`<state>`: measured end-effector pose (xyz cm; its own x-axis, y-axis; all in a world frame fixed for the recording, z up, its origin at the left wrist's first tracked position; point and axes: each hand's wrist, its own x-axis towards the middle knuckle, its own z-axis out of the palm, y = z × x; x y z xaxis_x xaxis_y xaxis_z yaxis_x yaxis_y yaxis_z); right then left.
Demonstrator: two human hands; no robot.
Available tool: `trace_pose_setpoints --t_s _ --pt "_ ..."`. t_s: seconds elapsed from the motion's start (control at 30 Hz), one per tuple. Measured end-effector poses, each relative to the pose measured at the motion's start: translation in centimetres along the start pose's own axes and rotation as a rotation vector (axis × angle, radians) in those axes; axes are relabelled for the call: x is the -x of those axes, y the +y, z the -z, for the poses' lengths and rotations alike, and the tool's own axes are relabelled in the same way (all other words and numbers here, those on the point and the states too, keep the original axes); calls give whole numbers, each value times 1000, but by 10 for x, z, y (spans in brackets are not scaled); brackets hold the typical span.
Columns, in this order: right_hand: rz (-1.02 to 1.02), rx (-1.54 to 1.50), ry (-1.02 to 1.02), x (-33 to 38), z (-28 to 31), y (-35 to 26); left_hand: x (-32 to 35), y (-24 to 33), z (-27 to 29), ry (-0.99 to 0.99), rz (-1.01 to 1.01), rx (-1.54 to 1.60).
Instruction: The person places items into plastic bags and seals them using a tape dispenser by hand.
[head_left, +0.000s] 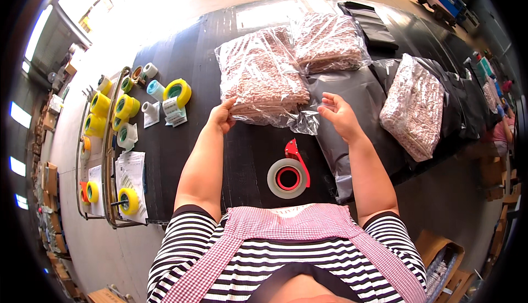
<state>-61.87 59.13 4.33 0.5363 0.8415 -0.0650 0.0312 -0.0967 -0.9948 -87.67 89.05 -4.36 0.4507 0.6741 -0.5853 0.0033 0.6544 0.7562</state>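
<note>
Striped black-and-white shirt (264, 259) and red-checked apron (291, 219) fill the nearest part of the view, up against the edge of a black table (245, 173). Just past the apron a red tape dispenser (292, 150) with a wide pale roll lies on its side, between the two forearms and directly on the person's side of a clear-wrapped bundle (264, 72). Black plastic sheeting (330, 149) spreads to its right. Off to the left are a metal rack (111, 187) with yellow tape rolls (100, 105), and a yellow-green roll (187, 90) beside white labels (175, 117); these stand clear of the hands

Both forearms reach forward, slightly bent. Left hand (221, 117) touches the bundle's near left corner, fingers curled at the edge; whether they pinch the film or merely rest there, I cannot tell. Right hand (339, 117) is off the near right corner, palm turned inward and fingers loosely spread, just beside the crumpled film

Pink, knobbly and folded, the bundle lies flat in mid-table, its layered edge facing the person and its right side angled slightly away; it looks nearly square, so no long axis stands out. Another wrapped bundle (415, 107) slants at right on black plastic. Farther off lie a third bundle (329, 39) and a black plastic stack (371, 25)
</note>
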Motion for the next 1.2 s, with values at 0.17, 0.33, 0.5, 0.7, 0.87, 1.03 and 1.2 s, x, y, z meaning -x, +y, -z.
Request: trace_pose_setpoints --t_s 0.17,0.33,0.5,0.7,0.87,1.03,1.2 --pt "-132 37 -56 -29 -47 25 47 22 67 -148 -77 185" --pt "-197 -26 -161 -41 -89 31 105 54 100 -301 -197 359" --pt "-146 152 -181 -14 -127 4 154 74 179 -414 -67 292" --pt "131 467 -195 19 -160 -16 226 54 323 -343 22 -123" --pt "296 689 -569 6 -231 -13 225 17 367 731 -462 -840" --pt "497 979 -455 -33 -296 1 247 -43 304 662 -931 -1023" --pt "586 1174 -599 -24 -325 43 255 -93 274 583 -718 -1362"
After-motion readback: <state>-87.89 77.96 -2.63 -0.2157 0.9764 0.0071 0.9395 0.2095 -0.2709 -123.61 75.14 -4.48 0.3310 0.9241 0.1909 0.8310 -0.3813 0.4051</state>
